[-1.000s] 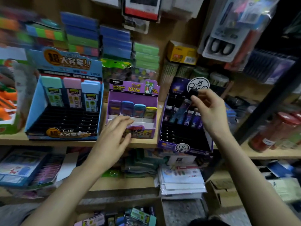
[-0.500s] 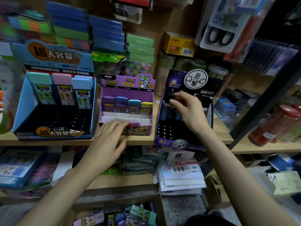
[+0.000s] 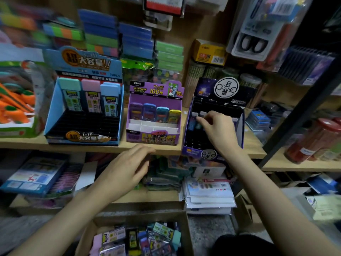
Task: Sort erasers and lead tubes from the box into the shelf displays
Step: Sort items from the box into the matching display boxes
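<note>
Three displays stand on the wooden shelf (image 3: pixel 92 147): a blue one (image 3: pixel 53 109) with three pastel lead tubes (image 3: pixel 90 97), a purple one (image 3: pixel 155 90) with several small coloured cases (image 3: pixel 148 111), and a dark purple one (image 3: pixel 195 151). My right hand (image 3: pixel 219 131) reaches into the dark display, its fingertips pinched on a dark lead tube (image 3: pixel 198 123) beside other tubes (image 3: pixel 192 121) in the back row. My left hand (image 3: pixel 127 169) hovers open just below the shelf edge, holding nothing. A cardboard box (image 3: pixel 188 233) at the bottom holds several erasers and lead tubes (image 3: pixel 147 239).
Stacked coloured packs (image 3: pixel 99 32) and a yellow carton (image 3: pixel 209 52) stand behind the displays. Orange carrot-shaped items (image 3: pixel 14 106) fill a box at the left. A dark shelf post (image 3: pixel 302 117) slants at the right. Paper packs (image 3: pixel 206 193) lie on the lower shelf.
My right hand went from above the dark display down into it with the tube. My left hand dropped from the purple display's front to below the shelf edge. The view tilted down, revealing the box.
</note>
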`<move>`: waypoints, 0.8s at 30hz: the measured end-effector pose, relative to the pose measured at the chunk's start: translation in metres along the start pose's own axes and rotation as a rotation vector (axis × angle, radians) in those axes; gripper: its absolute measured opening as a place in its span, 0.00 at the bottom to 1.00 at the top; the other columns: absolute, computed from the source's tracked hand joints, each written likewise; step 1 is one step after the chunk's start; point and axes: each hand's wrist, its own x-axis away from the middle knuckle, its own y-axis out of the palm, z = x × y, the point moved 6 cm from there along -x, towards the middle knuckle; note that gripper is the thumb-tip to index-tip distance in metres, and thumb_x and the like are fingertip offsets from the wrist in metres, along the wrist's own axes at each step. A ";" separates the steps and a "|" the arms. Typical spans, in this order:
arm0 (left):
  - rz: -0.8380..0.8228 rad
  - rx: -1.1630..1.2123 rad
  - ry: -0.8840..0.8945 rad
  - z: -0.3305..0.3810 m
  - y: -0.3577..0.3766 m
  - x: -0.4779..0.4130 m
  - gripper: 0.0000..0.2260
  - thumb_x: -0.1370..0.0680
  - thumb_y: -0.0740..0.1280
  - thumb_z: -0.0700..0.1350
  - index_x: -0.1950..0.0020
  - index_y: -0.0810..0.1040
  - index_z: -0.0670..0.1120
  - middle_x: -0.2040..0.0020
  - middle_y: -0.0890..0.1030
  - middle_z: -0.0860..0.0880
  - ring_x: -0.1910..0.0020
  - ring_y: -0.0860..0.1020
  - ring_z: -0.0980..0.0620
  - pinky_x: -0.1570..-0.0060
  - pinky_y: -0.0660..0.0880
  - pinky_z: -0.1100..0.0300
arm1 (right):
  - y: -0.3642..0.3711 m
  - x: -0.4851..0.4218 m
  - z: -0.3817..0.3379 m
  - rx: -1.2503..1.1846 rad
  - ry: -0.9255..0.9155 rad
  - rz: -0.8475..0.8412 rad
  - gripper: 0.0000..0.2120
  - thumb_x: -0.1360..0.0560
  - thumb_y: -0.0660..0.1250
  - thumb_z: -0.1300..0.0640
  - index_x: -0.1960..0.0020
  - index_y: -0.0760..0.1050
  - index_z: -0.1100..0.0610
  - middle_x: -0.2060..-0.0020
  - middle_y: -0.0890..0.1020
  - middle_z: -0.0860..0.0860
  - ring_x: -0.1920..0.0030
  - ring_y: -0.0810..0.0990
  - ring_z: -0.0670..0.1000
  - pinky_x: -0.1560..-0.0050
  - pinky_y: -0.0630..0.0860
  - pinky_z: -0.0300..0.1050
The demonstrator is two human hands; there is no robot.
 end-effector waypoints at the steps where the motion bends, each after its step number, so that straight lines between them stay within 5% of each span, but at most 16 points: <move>1: -0.037 0.027 -0.029 -0.003 0.007 0.007 0.14 0.20 0.60 0.46 0.34 0.70 0.52 0.42 0.70 0.60 0.46 0.72 0.62 0.52 0.69 0.68 | -0.003 0.010 -0.006 -0.002 -0.049 -0.028 0.13 0.24 0.66 0.50 0.53 0.79 0.61 0.59 0.83 0.56 0.56 0.80 0.55 0.59 0.75 0.47; 4: -0.234 -0.009 -0.109 -0.022 0.045 0.032 0.14 0.20 0.60 0.47 0.34 0.69 0.52 0.41 0.70 0.60 0.50 0.72 0.62 0.58 0.67 0.69 | 0.002 0.054 -0.024 -0.076 -0.198 -0.202 0.09 0.24 0.67 0.53 0.51 0.79 0.59 0.56 0.83 0.53 0.54 0.80 0.51 0.54 0.74 0.44; 8: -0.371 0.111 -0.378 -0.069 0.102 0.087 0.10 0.22 0.63 0.39 0.40 0.73 0.43 0.45 0.77 0.47 0.47 0.76 0.49 0.50 0.71 0.60 | 0.047 0.126 -0.023 -0.104 -0.256 -0.500 0.08 0.24 0.67 0.54 0.50 0.79 0.58 0.54 0.83 0.53 0.53 0.80 0.50 0.53 0.73 0.43; 12: -0.390 0.198 -0.620 -0.108 0.154 0.159 0.06 0.24 0.63 0.34 0.48 0.75 0.39 0.52 0.79 0.38 0.52 0.77 0.43 0.59 0.67 0.60 | 0.115 0.192 0.007 -0.049 -0.192 -0.738 0.08 0.22 0.64 0.53 0.51 0.78 0.57 0.54 0.82 0.54 0.52 0.79 0.53 0.54 0.72 0.45; 15: -0.422 0.221 -0.695 -0.124 0.191 0.209 0.06 0.25 0.64 0.32 0.52 0.73 0.42 0.50 0.77 0.36 0.49 0.77 0.40 0.52 0.71 0.55 | 0.171 0.243 0.041 0.034 -0.088 -0.911 0.08 0.22 0.63 0.53 0.51 0.76 0.56 0.52 0.81 0.55 0.50 0.79 0.55 0.54 0.71 0.45; 19: -0.402 0.199 -0.775 -0.144 0.219 0.250 0.13 0.27 0.67 0.31 0.43 0.76 0.37 0.43 0.74 0.38 0.42 0.74 0.42 0.45 0.66 0.60 | 0.227 0.298 0.079 0.052 0.104 -1.041 0.11 0.23 0.63 0.56 0.44 0.74 0.61 0.46 0.79 0.60 0.45 0.77 0.59 0.50 0.70 0.46; 24: -0.371 0.104 -0.788 -0.177 0.229 0.251 0.16 0.28 0.70 0.36 0.41 0.76 0.39 0.41 0.75 0.39 0.41 0.74 0.41 0.42 0.69 0.54 | 0.276 0.329 0.103 0.037 0.208 -1.080 0.27 0.27 0.67 0.58 0.30 0.64 0.60 0.34 0.67 0.59 0.35 0.68 0.60 0.35 0.66 0.46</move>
